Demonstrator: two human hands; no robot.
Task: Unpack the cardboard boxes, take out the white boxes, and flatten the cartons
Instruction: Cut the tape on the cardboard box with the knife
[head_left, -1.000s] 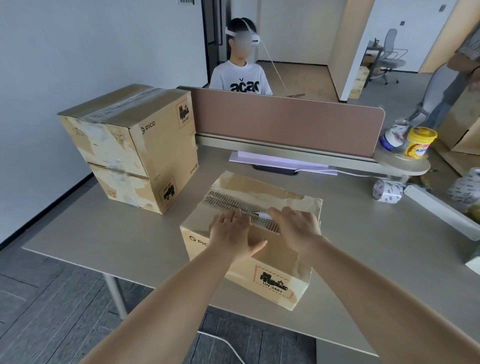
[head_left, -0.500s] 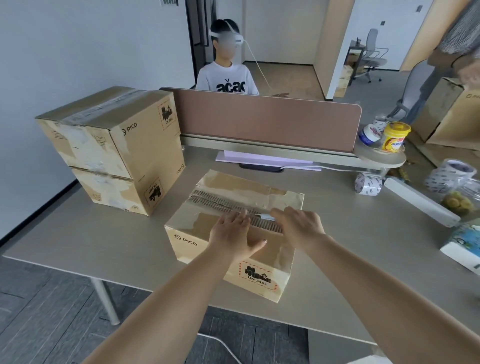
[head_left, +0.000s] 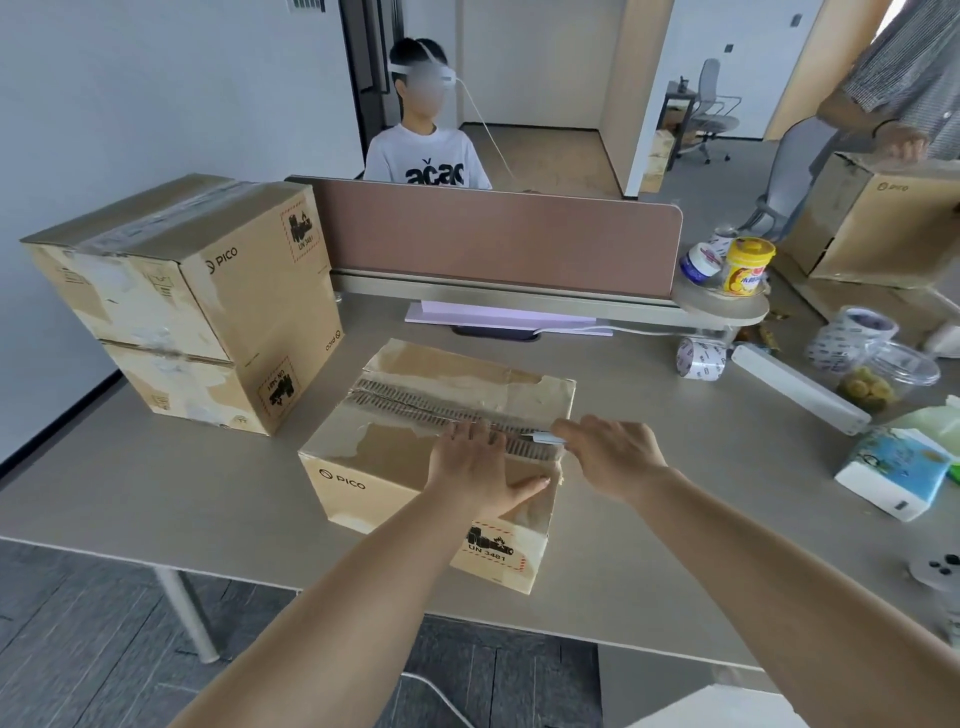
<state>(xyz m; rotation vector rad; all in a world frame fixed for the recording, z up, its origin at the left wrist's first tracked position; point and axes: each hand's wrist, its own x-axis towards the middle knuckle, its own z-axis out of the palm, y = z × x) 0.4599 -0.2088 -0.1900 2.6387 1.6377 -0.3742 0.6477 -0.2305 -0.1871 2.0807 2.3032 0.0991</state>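
A Pico cardboard box (head_left: 384, 457) lies on the desk (head_left: 156, 493) right in front of me, its top flaps closed and the paper torn off along the centre seam. My left hand (head_left: 478, 462) presses flat on the near flap. My right hand (head_left: 613, 457) is at the right end of the seam and grips a small white cutter (head_left: 548, 439), whose tip lies on the seam. No white boxes are visible. Two more taped cartons (head_left: 208, 312) stand stacked at the left.
A brown divider (head_left: 493, 234) runs across the desk, with a seated person behind it. At the right lie tape rolls (head_left: 701, 358), a long white bar (head_left: 795, 387), a tissue pack (head_left: 893, 467) and jars. Another person's hand holds a carton (head_left: 883, 223) at far right.
Both hands have shifted rightward along the top of the box, the right one reaching the seam's right end. My view has swung to the right.
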